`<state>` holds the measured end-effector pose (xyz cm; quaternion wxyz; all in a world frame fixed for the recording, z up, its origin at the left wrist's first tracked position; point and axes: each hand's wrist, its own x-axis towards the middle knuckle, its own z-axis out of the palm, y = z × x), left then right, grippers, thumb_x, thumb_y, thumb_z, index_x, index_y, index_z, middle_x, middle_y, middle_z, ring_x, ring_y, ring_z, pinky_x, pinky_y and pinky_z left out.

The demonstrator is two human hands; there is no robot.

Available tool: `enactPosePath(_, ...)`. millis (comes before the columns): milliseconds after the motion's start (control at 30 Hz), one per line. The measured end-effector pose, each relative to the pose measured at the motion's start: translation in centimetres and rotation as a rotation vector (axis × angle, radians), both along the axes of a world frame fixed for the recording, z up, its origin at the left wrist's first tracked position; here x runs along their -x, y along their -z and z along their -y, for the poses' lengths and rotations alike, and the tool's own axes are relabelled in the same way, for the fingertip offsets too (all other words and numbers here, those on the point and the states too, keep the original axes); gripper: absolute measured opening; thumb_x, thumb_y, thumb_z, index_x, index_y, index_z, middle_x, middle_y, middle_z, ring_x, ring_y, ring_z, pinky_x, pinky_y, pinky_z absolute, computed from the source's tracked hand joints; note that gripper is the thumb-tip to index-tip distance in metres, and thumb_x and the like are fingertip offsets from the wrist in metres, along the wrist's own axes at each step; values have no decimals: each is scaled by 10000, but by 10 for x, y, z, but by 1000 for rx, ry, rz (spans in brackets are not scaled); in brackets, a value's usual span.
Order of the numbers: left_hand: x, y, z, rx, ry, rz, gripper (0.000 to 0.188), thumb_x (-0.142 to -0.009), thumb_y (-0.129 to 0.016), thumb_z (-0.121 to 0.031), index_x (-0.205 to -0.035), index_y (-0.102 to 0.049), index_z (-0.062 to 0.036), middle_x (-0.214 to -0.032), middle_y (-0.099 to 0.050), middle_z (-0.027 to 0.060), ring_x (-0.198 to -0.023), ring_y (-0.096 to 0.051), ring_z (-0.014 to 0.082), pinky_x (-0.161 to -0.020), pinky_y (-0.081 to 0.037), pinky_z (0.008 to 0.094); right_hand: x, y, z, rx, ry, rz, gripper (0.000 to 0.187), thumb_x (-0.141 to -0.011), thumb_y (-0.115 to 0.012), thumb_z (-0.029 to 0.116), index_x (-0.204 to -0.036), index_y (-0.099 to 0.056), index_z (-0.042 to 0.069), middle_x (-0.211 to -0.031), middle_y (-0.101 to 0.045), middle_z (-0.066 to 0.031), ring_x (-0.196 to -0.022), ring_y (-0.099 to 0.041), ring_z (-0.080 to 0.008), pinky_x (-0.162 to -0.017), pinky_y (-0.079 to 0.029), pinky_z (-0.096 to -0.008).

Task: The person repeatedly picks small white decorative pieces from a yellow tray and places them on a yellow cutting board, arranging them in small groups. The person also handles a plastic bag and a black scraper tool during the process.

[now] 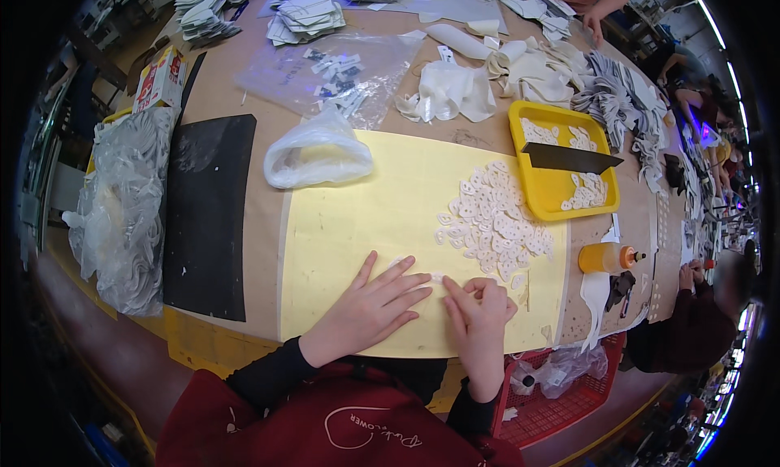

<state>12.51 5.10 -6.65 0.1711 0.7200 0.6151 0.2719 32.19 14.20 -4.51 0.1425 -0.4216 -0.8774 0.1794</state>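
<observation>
My left hand [370,304] lies on a pale yellow sheet [341,223] with its fingers spread, the index fingertip beside a small white cut-out piece [437,277]. Another white piece [396,262] shows partly under its fingers. On the other side, my right hand [481,309] has its fingers curled in and its index fingertip close to the same small piece. Whatever lies between its thumb and fingers is too small to make out. Beyond my right hand spreads a loose heap of small white cut-out pieces [496,215].
A yellow tray [552,203] of similar pieces has a dark strip [569,158] across it. Right of the sheet lies an orange-yellow bottle [601,257]. A plastic bag [317,154], black board [207,223] and red basket [561,410] surround the work. Another person's hand [593,24] is at the far side.
</observation>
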Motion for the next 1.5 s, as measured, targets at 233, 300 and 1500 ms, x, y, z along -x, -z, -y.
enactPosePath(233,0,4,0,-3,32,-83,383,-995,-651,-306,-1341,-654,-142,-1450,-576,-12,-1460,-442,204,-1213,-249,630,9,-11,2,40,23,-55,347,-900,-727,135,-1246,-736,151,-1038,-563,-31,-1009,-536,-205,-931,-313,-399)
enactPosePath(300,1,3,-1,-2,34,-76,373,-992,-655,-302,-1327,-662,-141,-1438,-582,-11,-1453,-449,204,-1213,-252,630,17,-13,-8,-55,28,-29,350,-900,-714,121,-1249,-732,137,-1058,-567,-40,-1041,-534,-217,-955,-311,-413)
enactPosePath(1500,-1,3,0,16,-1,-116,435,-984,-658,-342,-1378,-629,-160,-1471,-551,2,-1476,-406,247,-1189,-283,644,21,-1,-19,-223,132,40,343,-883,-776,240,-1223,-744,207,-1394,-522,-123,-1364,-388,-378,-1102,-245,-574)
